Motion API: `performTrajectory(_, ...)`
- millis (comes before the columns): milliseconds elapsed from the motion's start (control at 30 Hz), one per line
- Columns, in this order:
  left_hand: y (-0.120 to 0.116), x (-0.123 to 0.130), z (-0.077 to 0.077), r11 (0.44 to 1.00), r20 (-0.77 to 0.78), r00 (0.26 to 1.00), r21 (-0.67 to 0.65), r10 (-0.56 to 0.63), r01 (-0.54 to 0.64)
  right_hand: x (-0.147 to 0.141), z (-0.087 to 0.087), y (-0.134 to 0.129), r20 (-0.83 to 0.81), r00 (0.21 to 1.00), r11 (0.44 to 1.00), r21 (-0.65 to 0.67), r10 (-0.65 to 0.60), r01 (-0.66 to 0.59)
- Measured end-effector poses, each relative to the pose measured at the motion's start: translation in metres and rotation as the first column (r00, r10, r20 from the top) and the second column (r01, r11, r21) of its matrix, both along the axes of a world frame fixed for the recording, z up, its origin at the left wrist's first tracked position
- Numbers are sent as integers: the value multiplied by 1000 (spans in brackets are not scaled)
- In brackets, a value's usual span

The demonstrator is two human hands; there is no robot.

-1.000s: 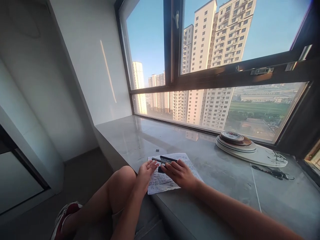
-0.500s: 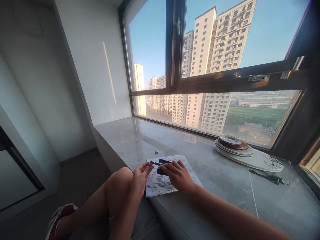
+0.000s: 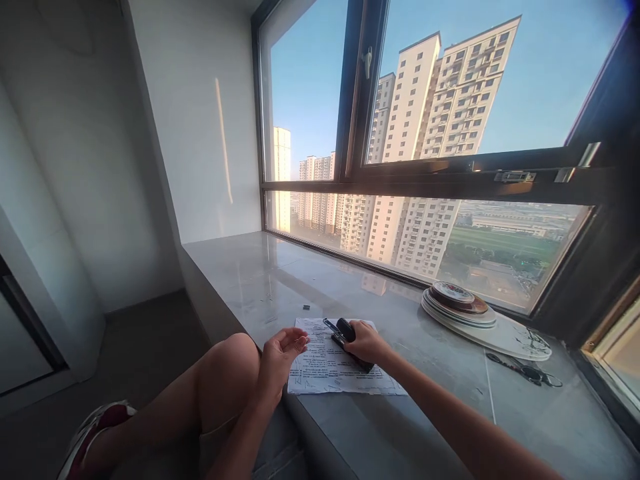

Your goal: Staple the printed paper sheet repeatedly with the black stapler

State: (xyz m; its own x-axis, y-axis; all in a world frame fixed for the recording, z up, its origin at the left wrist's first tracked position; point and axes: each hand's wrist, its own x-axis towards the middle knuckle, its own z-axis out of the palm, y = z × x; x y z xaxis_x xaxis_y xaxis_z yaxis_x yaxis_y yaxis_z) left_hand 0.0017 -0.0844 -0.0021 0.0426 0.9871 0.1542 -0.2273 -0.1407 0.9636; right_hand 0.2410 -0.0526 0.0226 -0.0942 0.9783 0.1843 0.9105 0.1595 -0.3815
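Observation:
Printed paper sheets (image 3: 320, 373) lie on the grey stone sill near its front edge. My right hand (image 3: 369, 341) is wrapped round a black stapler (image 3: 360, 362) over the sheets. The stapler's top is raised, and its metal tray points up and left. My left hand (image 3: 285, 347) is at the left edge of the paper, fingers curled and fingertips close together; whether something small is between them is too small to tell. A small dark piece, perhaps a strip of staples (image 3: 306, 307), lies on the sill beyond the paper.
Stacked round plates or mats (image 3: 463, 313) stand by the window at the right, with a dark corded item (image 3: 533, 373) in front. My bent knee (image 3: 233, 363) is beside the sill's front edge (image 3: 225, 293).
My right hand has moved right with the stapler, away from my left hand, and turned it. The stapler now stands open at an angle. The view has shifted slightly.

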Motion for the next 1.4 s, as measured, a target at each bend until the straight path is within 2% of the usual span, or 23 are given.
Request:
performTrajectory(67, -6, 6, 5, 998, -64, 995, 3, -70, 70, -5, 12, -9, 5, 1000, 992, 123, 18, -18)
performTrajectory(100, -9, 9, 8, 995, -85, 991, 7, -102, 103, -8, 20, -15, -7, 997, 974, 212, 80, -77)
performTrajectory(133, -11, 12, 10, 991, -96, 987, 11, -129, 131, -13, 28, -22, -26, 977, 934, 300, 212, -195)
performTrajectory(167, -13, 14, 12, 989, -94, 985, 17, -147, 149, -18, 36, -29, -37, 918, 871, 334, 395, -361)
performTrajectory(200, -14, 15, 14, 987, -84, 984, 24, -158, 160, -22, 43, -35, -40, 822, 784, 330, 568, -526)
performTrajectory(233, -15, 17, 16, 986, -70, 985, 33, -161, 163, -26, 48, -40, -43, 733, 700, 341, 679, -628)
performTrajectory(300, -16, 19, 17, 986, -47, 986, 42, -162, 164, -32, 51, -47, -53, 604, 581, 353, 795, -734)
performTrajectory(367, -16, 22, 16, 984, -45, 985, 50, -166, 169, -36, 47, -47, -74, 568, 548, 387, 820, -741)
performTrajectory(433, -15, 24, 16, 982, -72, 982, 69, -173, 178, -35, 40, -42, -109, 567, 555, 418, 817, -720)
performTrajectory(500, -11, 24, 19, 974, -136, 973, 103, -186, 201, -28, 33, -31, -170, 604, 607, 447, 779, -657)
performTrajectory(567, 1, 22, 24, 967, -265, 952, 155, -154, 200, -11, 26, -14, -273, 699, 727, 464, 660, -506)
performTrajectory(600, 10, 20, 27, 964, -355, 929, 192, -108, 185, 2, 21, -4, -339, 762, 801, 468, 552, -373)
performTrajectory(633, 22, 17, 29, 958, -451, 892, 249, -17, 144, 17, 15, 7, -396, 816, 862, 456, 421, -224)
performTrajectory(667, 36, 14, 30, 944, -547, 831, 317, 99, 96, 34, 9, 17, -420, 860, 897, 433, 290, -91)
performTrajectory(700, 51, 11, 30, 924, -641, 744, 372, 187, 88, 52, 1, 27, -412, 896, 910, 415, 169, 19)
performTrajectory(733, 67, 8, 28, 909, -725, 648, 400, 234, 120, 70, -8, 36, -383, 920, 915, 395, 86, 79)
performTrajectory(800, 96, 2, 20, 910, -849, 461, 373, 257, 180, 100, -25, 50, -313, 950, 933, 339, -14, 125)
performTrajectory(867, 117, -2, 10, 930, -923, 301, 307, 239, 203, 118, -39, 59, -260, 965, 942, 313, -37, 120)
performTrajectory(933, 128, -5, -1, 950, -957, 196, 250, 213, 189, 125, -47, 64, -245, 969, 947, 308, -19, 96)
performTrajectory(967, 130, -6, -6, 955, -964, 169, 237, 207, 179, 125, -49, 66, -255, 967, 950, 302, -4, 84)
performTrajectory(1167, 130, -19, -25, 939, -933, 161, 337, 322, 69, 118, -44, 64, -302, 952, 963, 269, 52, 33)
performTrajectory(1300, 126, -24, -27, 924, -920, 131, 379, 370, 46, 118, -44, 63, -247, 963, 953, 300, 109, -31)
performTrajectory(1400, 124, -23, -26, 923, -919, 127, 381, 373, 47, 117, -42, 61, -238, 966, 944, 330, 97, -14)
